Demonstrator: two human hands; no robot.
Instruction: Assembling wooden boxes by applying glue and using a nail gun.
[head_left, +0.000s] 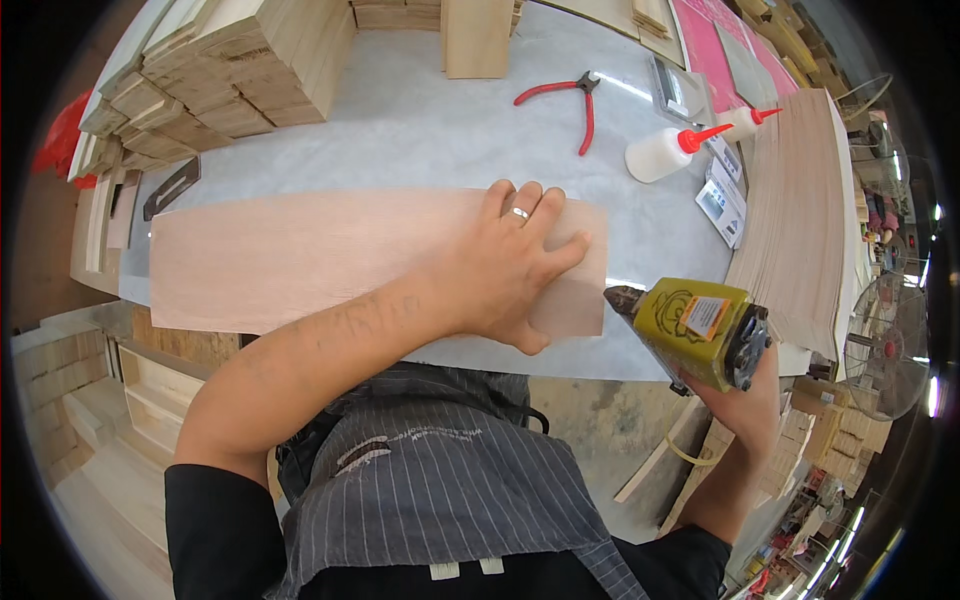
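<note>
My left hand (520, 255) spans the right end of a long, pale pinkish wooden panel (290, 250). Its fingers reach the far edge and its thumb the near edge; a ring shows on one finger. At the panel's right, my right hand (745, 395) is wrapped round a yellow-green nail gun (695, 325), mostly hidden behind the tool's body. The dark nose of the nail gun points left, close to the panel's right end. What lies under the panel is hidden.
Red-handled pliers (587, 100), white glue bottles with red tips (660, 155) and small digital devices (722, 205) lie beyond the panel. Wooden pieces (230, 70) are stacked far left; thin sheets (790, 220) are piled at right. The grey table's near edge (600, 368) runs before me.
</note>
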